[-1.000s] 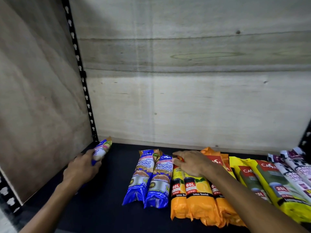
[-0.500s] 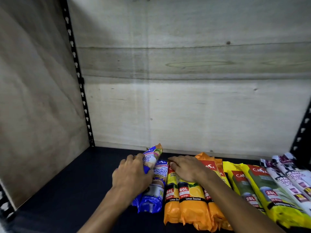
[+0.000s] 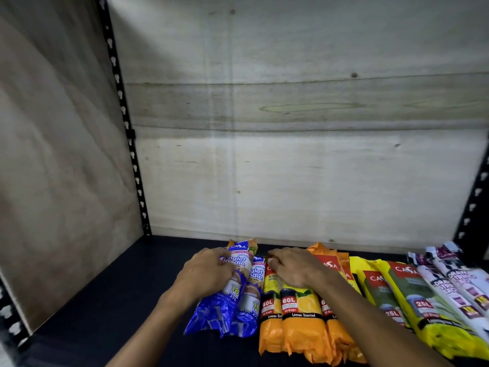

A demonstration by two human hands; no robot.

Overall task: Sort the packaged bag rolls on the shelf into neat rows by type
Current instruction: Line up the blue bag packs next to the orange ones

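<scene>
Here my left hand [image 3: 209, 274] wraps a blue roll pack [image 3: 239, 271] against its twin; my right hand [image 3: 293, 268] lies flat on the orange packs [image 3: 301, 313]. Dark shelf [image 3: 119, 300], plywood back wall [image 3: 291, 168].

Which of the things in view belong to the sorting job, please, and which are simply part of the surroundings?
Part of the job:
- blue packs, under the left hand
- orange packs, under the right hand
- yellow-green packs
- white drawstring packs

Just surroundings:
- dark shelf board
- wooden back panel
- perforated black upright
</scene>
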